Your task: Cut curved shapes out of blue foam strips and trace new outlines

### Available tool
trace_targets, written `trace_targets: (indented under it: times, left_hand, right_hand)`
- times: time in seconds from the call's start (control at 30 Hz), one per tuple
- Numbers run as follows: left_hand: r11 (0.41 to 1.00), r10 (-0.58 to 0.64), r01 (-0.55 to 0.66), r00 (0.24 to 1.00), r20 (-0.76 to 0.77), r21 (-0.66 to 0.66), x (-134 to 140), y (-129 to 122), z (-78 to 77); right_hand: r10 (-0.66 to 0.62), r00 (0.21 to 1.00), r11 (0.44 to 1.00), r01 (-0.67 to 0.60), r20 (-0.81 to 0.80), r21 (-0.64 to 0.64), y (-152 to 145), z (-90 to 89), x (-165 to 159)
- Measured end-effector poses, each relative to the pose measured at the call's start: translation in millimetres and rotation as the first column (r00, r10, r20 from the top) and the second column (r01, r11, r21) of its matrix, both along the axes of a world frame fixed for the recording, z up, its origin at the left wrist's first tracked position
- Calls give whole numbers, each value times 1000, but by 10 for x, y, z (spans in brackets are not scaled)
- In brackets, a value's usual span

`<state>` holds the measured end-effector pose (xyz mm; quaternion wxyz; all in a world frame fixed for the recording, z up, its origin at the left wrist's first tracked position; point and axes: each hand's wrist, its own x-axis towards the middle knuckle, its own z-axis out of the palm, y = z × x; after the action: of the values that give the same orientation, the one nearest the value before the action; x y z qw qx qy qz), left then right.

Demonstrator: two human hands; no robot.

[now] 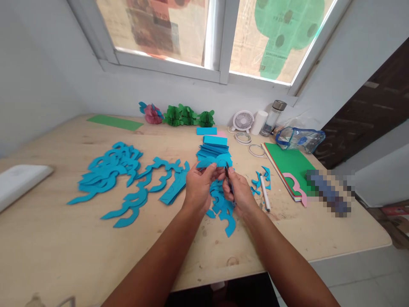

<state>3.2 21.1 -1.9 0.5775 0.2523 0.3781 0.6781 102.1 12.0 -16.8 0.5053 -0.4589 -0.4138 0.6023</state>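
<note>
My left hand [197, 187] pinches a blue paper strip [220, 160] with a curved outline between thumb and fingers. Closed around a pair of dark scissors [227, 172], my right hand [240, 192] holds the blades up against the strip's right part; the handles are mostly hidden by my fingers. Just beyond both hands lies a stack of blue paper rectangles [213, 149]. Under and between my wrists are blue cut-offs [228, 213]. To the left are folded blue pieces [174, 187], wavy blue strips [134, 198] and a heap of wavy blue cutouts [107, 166].
Right of my hands lie a white pen [265, 194] and blue scraps [256, 183]. Farther right are coloured paper sheets [290, 162], a pink wavy cutout [295, 185] and a clear pouch [302, 138]. Tape rolls [243, 138], a small fan [243, 121] and a bottle [273, 119] stand behind.
</note>
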Motion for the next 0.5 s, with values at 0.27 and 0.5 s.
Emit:
trace_targets:
  times: [0.27,0.5]
  left_hand:
    - [1000,-8,8,1000,15,4,9,-10,2]
    - [1000,-7,7,1000,7,8,10,-1,-6]
  right_hand:
    - [-8,1000,1000,8,4,-2,-7,15,-7]
    - [-10,1000,1000,10,-21,0,-10,20,-8]
